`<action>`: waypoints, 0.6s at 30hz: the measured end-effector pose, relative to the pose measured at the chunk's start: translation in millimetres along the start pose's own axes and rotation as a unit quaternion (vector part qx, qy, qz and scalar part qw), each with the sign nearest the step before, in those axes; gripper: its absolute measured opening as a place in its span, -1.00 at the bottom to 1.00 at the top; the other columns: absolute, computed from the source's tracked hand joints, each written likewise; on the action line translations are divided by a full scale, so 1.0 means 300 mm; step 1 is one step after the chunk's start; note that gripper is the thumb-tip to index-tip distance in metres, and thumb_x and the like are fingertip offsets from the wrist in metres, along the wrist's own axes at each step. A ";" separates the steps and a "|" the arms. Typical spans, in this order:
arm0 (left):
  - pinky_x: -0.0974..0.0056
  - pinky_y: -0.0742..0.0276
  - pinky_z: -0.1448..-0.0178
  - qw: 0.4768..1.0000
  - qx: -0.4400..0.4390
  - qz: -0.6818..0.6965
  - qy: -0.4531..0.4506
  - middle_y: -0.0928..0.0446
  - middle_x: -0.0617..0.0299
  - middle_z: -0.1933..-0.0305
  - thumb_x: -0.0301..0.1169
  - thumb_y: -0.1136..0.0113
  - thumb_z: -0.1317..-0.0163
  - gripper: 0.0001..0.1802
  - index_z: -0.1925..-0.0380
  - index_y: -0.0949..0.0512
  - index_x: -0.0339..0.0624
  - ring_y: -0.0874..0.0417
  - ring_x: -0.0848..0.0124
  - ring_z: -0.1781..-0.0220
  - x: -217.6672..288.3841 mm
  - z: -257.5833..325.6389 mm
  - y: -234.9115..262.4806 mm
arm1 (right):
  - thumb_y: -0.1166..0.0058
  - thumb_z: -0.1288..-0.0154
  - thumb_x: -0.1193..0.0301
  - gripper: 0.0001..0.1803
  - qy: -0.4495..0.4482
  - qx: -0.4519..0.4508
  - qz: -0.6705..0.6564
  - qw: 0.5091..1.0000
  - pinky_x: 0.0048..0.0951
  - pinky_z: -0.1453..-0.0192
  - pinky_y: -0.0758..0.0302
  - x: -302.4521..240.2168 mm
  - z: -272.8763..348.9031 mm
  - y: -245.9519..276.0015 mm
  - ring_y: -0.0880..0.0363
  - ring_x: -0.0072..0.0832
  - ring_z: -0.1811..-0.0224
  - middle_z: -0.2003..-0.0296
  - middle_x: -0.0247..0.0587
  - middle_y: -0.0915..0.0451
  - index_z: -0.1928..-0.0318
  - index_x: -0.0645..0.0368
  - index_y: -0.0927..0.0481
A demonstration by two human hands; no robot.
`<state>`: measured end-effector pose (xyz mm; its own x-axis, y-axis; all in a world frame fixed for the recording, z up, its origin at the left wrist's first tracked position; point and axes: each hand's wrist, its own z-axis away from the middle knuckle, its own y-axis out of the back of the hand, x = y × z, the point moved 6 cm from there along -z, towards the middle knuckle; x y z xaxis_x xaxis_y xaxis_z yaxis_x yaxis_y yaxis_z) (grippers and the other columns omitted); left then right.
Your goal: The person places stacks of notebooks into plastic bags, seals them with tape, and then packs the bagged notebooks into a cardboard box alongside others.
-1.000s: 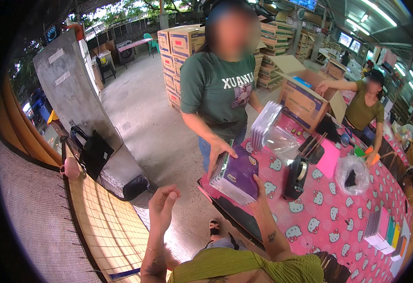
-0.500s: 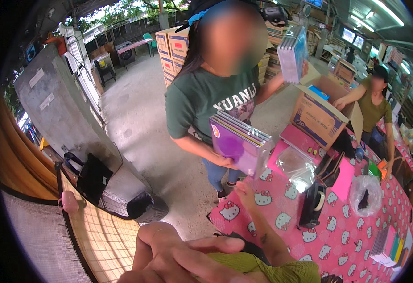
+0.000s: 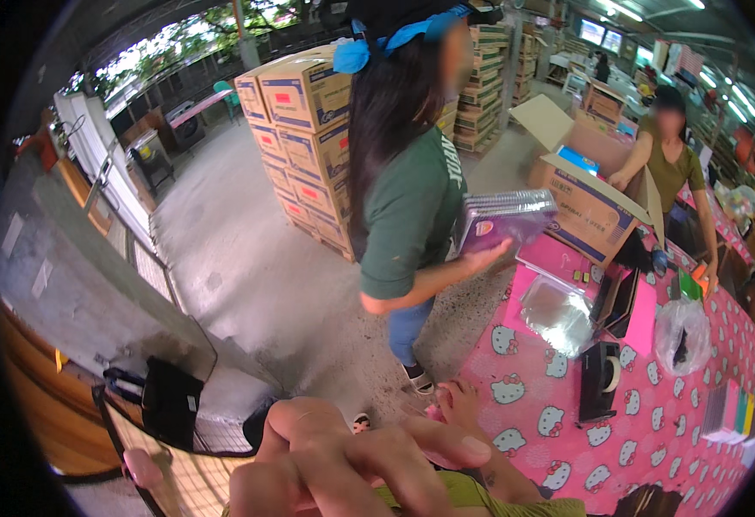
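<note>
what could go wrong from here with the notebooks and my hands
The purple notebooks lean over the co-worker's hand, so the stack might slip if tilted. Your left hand fills the lower view, which could hide things beneath it. Your right hand is at the edge of the pink tablecloth and might snag it.

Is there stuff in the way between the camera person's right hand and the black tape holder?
No, nothing visible blocks it. The right hand is by the table's edge, and just flat pink patterned cloth lies between it and the black tape holder.
</note>
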<state>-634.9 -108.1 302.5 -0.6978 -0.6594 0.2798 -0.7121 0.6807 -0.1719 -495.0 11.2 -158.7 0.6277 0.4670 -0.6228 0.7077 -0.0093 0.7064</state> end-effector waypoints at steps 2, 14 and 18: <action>-0.20 0.02 -0.53 0.995 -0.032 0.031 -0.094 -0.62 0.22 0.22 0.06 -0.03 -0.41 -0.32 -0.46 -0.10 0.30 -0.44 0.28 -0.01 0.004 0.012 0.098 | -0.19 -0.22 0.26 -0.77 -0.006 -0.001 0.011 1.000 -0.09 -0.08 -0.30 -0.022 -0.001 0.011 -0.51 -0.24 0.00 0.11 -0.27 -0.58 0.12 -0.03 -0.66; 0.04 -0.19 -0.51 0.983 0.138 -0.119 0.012 -0.47 0.33 0.30 -0.04 0.12 -0.50 -0.31 -0.50 0.18 0.49 -0.53 0.42 0.03 0.260 0.102 0.529 | -0.13 -0.22 0.49 -0.89 -0.115 0.128 0.002 0.985 -0.17 -0.02 -0.41 -0.042 -0.056 0.071 -0.51 -0.11 0.13 0.25 -0.08 -0.55 0.23 0.22 -0.60; 0.00 -0.13 -0.54 0.964 0.229 -0.129 0.043 -0.45 0.33 0.32 -0.09 0.14 -0.52 -0.36 -0.51 0.08 0.39 -0.56 0.50 0.16 0.336 0.315 0.664 | -0.12 -0.22 0.48 -0.91 -0.132 0.130 0.021 0.982 -0.17 -0.01 -0.38 -0.049 -0.054 0.064 -0.47 -0.10 0.14 0.30 -0.07 -0.53 0.28 0.24 -0.58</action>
<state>-854.4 -69.1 207.3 -0.4982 -0.7454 0.4430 -0.8339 0.2719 -0.4803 -495.9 18.5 -130.3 0.6967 0.2164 -0.6839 0.7161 -0.2660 0.6453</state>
